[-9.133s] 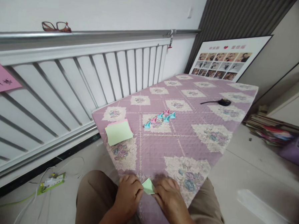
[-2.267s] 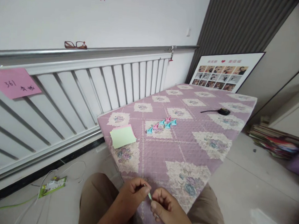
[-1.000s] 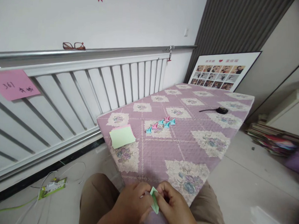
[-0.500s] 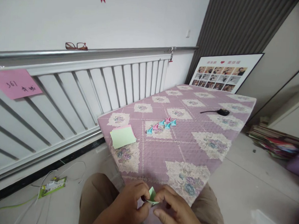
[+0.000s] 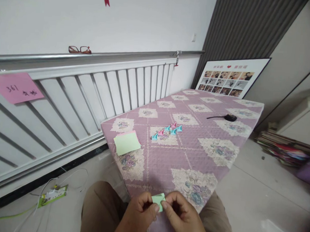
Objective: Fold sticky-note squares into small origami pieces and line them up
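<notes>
Between my two hands, over the near edge of the table, is a small folded piece of light green paper (image 5: 158, 200). My left hand (image 5: 142, 212) pinches its left side with thumb and fingers. On the right side, my right hand (image 5: 181, 214) grips the paper, its thumb pressed on the front face. Farther up the table lie several small folded paper pieces (image 5: 173, 131), some blue and some pink. A stack of green and pink paper sheets (image 5: 127, 144) rests near the table's left edge.
A purple flowered cloth covers the table (image 5: 162, 165). A black round object with a thin tail (image 5: 230, 117) lies toward the right. A white radiator (image 5: 107, 89) runs along the left wall, with glasses (image 5: 79, 49) on its pipe. A power strip (image 5: 53, 195) sits on the floor.
The green paper has turned from an opened, pointed shape to a flatter, squarish one facing me. Both hands have shifted slightly, still holding it.
</notes>
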Tool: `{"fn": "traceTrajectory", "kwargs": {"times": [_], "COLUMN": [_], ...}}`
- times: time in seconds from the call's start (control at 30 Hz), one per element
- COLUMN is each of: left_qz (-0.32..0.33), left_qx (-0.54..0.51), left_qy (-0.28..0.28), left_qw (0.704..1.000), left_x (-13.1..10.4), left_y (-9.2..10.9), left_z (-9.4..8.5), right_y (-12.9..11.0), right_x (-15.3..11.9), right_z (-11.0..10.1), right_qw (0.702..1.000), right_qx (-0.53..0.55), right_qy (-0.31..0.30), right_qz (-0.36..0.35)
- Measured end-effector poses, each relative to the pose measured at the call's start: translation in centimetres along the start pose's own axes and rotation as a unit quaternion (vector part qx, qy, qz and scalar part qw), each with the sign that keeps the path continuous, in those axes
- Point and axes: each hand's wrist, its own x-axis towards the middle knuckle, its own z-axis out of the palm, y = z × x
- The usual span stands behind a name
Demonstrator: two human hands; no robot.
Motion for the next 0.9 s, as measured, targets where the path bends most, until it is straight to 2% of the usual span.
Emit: {"fn": "traceTrajectory", "kwargs": {"times": [0.1, 0.27, 0.37, 0.47, 0.63, 0.7, 0.77, 0.9], "left_qz": [0.000, 0.042, 0.056, 0.039, 0.045, 0.025, 0.001, -0.006], "left_qx": [0.055, 0.105, 0.081, 0.089, 0.094, 0.074, 0.059, 0.070], "left_qy": [0.022, 0.052, 0.034, 0.016, -0.020, -0.030, -0.039, -0.033], "left_qw": [0.998, 0.992, 0.995, 0.995, 0.994, 0.996, 0.997, 0.997], "left_x": [-0.1, -0.1, 0.0, -0.1, -0.5, -0.5, -0.5, -0.2], "left_y": [0.4, -0.4, -0.8, -0.5, -0.1, -0.3, -0.6, -0.9], "left_z": [0.2, 0.5, 0.7, 0.5, 0.1, 0.1, 0.1, 0.3], "right_y": [-0.3, -1.2, -1.6, -1.7, -0.7, -0.2, 0.0, 0.0], "right_x": [0.3, 0.7, 0.8, 0.8, 0.5, 0.4, 0.5, 0.8], "right_z": [0.3, 0.1, 0.0, 0.0, 0.6, 0.9, 1.0, 0.8], "right_qw": [0.995, 0.990, 0.990, 0.989, 0.976, 0.972, 0.977, 0.988], "right_qx": [0.084, 0.096, 0.096, 0.104, 0.170, 0.184, 0.164, 0.102], "right_qy": [0.013, -0.049, -0.037, -0.038, -0.034, -0.043, -0.045, -0.008], "right_qz": [0.049, 0.086, 0.101, 0.102, 0.131, 0.138, 0.131, 0.114]}}
